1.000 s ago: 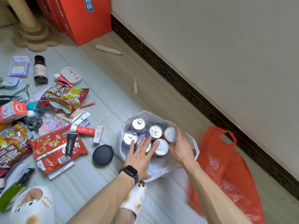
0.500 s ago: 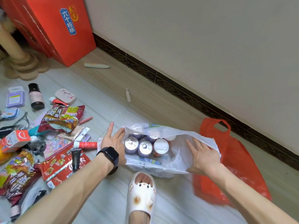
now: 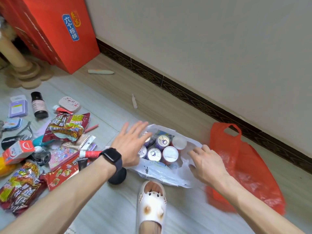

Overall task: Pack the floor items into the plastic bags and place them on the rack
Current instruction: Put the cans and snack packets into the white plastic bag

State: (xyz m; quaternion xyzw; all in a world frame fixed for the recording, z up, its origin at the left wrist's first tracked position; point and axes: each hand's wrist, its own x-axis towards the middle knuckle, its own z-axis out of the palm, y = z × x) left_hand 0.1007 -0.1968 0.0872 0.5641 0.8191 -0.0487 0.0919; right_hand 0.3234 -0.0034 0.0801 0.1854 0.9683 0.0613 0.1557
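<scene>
White bag sits on the floor, cans upright inside. Left hand spread flat above them, holding nothing. Right hand bent at the bag's rim; grip unclear. Advise gathering both handles evenly, cans kept upright.

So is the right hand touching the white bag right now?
Touching. The head view shows the right hand with bent fingers and thumb on the white bag at its right rim, plastic bunched between them.
</scene>
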